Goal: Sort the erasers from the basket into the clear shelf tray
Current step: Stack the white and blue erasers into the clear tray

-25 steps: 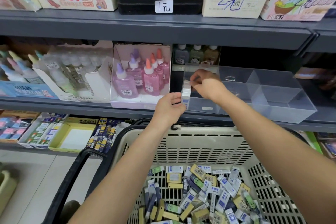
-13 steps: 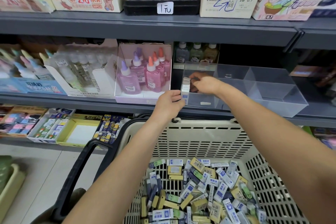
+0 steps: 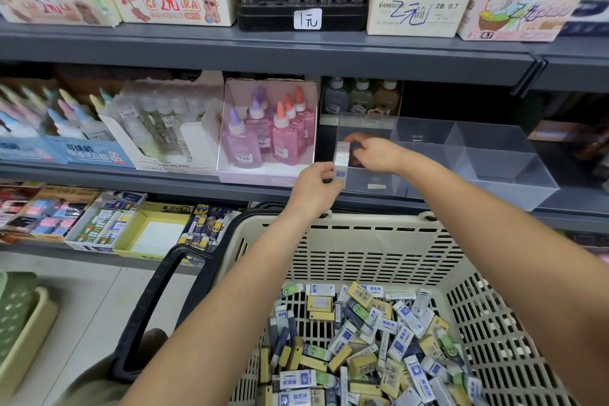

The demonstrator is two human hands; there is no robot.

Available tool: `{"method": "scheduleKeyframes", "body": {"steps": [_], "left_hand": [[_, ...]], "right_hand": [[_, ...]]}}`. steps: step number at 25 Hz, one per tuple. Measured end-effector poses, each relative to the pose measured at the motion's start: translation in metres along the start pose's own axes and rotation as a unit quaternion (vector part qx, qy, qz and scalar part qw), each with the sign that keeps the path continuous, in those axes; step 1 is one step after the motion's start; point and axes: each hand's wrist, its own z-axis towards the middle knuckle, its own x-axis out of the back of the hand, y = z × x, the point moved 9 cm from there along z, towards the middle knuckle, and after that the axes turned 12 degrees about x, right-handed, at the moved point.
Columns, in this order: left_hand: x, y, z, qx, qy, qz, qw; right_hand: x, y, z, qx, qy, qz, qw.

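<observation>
Basket: beige perforated plastic basket (image 3: 362,241) with black handles, nearest the camera, below the shelf edge.
Loose stock: small rectangular erasers (image 3: 362,339) in blue-white, yellow and green sleeves, heaped on the basket floor.
Left hand (image 3: 313,189): raised over the basket's far rim; grip pinching the lower end of the eraser column.
Eraser column (image 3: 341,158): short stack of white erasers, the lowest with a blue label; long axis upright; it stands at the tray's front-left corner. Whether it is seated inside cannot be told.
Right hand (image 3: 377,155): reaches into the left compartment; grip curled onto the column's upper end.
Key relation: the column lies between the two hands, left hand nearer and lower, and the open compartment lies directly to its right.
Tray: clear plastic divided shelf tray (image 3: 494,181); the visible compartments hold no erasers, so sorting is judged early.
</observation>
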Motion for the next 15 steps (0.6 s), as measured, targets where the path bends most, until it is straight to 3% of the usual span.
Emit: {"method": "scheduleKeyframes", "body": {"steps": [11,15], "left_hand": [[0.019,-0.003,-0.012,0.005,0.047,-0.066,0.997],[0.04,-0.019,-0.046,-0.017,0.072,-0.118,0.99]], "right_hand": [[0.001,-0.012,-0.015,0.016,0.041,0.003,0.999],[0.02,-0.015,-0.058,0.048,0.138,0.072,0.987]]}}
